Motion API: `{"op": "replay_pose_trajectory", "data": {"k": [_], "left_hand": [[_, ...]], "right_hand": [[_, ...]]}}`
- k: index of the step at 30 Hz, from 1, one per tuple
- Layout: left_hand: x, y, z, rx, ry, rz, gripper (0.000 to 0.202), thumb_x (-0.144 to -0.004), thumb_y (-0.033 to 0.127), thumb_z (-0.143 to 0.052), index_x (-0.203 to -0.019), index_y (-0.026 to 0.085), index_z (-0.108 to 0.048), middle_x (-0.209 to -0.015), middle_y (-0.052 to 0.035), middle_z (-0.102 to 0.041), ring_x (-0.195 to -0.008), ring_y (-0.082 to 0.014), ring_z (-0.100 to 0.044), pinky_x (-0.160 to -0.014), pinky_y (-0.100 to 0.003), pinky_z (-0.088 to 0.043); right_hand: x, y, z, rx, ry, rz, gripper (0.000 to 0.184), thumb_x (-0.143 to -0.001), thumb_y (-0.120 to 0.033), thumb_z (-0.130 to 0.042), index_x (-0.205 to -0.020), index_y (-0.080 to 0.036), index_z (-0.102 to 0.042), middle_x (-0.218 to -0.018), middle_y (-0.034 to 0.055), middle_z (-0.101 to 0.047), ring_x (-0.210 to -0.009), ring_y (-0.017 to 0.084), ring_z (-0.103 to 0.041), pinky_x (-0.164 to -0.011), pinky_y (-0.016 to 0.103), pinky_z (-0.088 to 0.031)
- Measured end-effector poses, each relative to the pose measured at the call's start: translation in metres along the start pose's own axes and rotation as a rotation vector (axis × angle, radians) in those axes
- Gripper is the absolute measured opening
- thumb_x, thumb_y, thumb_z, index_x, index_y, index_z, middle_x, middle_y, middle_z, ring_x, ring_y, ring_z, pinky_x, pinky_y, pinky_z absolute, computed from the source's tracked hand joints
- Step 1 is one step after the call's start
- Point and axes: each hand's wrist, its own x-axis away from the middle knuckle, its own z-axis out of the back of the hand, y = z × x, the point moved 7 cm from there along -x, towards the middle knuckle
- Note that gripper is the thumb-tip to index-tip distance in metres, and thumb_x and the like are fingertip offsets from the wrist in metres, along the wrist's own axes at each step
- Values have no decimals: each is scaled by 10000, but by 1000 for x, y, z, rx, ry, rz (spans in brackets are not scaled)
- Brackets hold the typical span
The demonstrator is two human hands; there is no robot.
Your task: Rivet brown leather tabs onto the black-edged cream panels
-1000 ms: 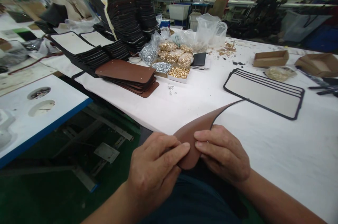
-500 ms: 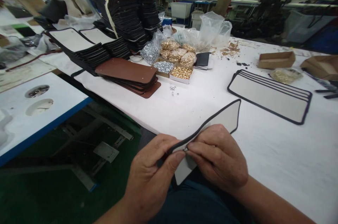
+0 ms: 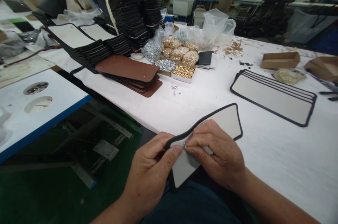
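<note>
A grey panel with black edging [image 3: 224, 122] is held slightly bent over the table's front edge. My left hand [image 3: 153, 164] is closed on its near left end, thumb on the grey face and fingers behind. My right hand [image 3: 218, 153] pinches a small silvery metal fastener [image 3: 184, 145] against that face, beside my left thumb tip. The fastener's exact shape is too small to make out. Loose silvery pieces [image 3: 174, 87] lie on the table beyond, in front of a box of silver fasteners [image 3: 165, 65] and a box of gold fasteners [image 3: 184, 71].
Brown panels [image 3: 129, 69] lie stacked left of the boxes, with tall stacks of black panels [image 3: 126, 13] behind. Bags of gold pieces [image 3: 179, 51] stand behind the boxes. More black-edged grey panels [image 3: 274, 97] lie overlapping at right, near a cardboard tray [image 3: 280, 60].
My right hand has shifted slightly left and up at the fastener, which now shows more clearly. The panel's far end has tilted to show more of its grey face. The camera view has moved slightly.
</note>
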Motion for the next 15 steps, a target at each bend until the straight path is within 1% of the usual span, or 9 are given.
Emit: {"op": "replay_pose_trajectory", "data": {"k": [5, 12, 15], "left_hand": [[0, 1, 2, -29, 6, -12, 129, -969, 250, -649, -969, 221, -775, -885, -14, -715, -780, -145, -657, -686, -232, -518], [-1, 1, 1, -45, 7, -23, 132, -973, 238, -647, -1003, 242, -776, -894, 9, -716, -795, -131, -665, -725, -225, -521], [0, 4, 1, -84, 4, -64, 163, -980, 209, -635, -1049, 258, -774, -907, 17, -722, -806, -123, -674, -752, -223, -526]], "right_hand": [[-2, 0, -1, -22, -30, -2, 88, -945, -115, -646, -944, -197, -678, -836, 22, -696, -819, 168, -643, -752, 330, -514], [-1, 3, -3, -38, -49, -9, 75, -930, -109, -670, -930, -185, -675, -840, 23, -698, -824, 167, -638, -766, 327, -513], [-1, 4, -4, -44, -65, -11, 69, -937, -116, -662, -918, -182, -670, -835, 23, -700, -825, 167, -636, -770, 325, -513]]}}
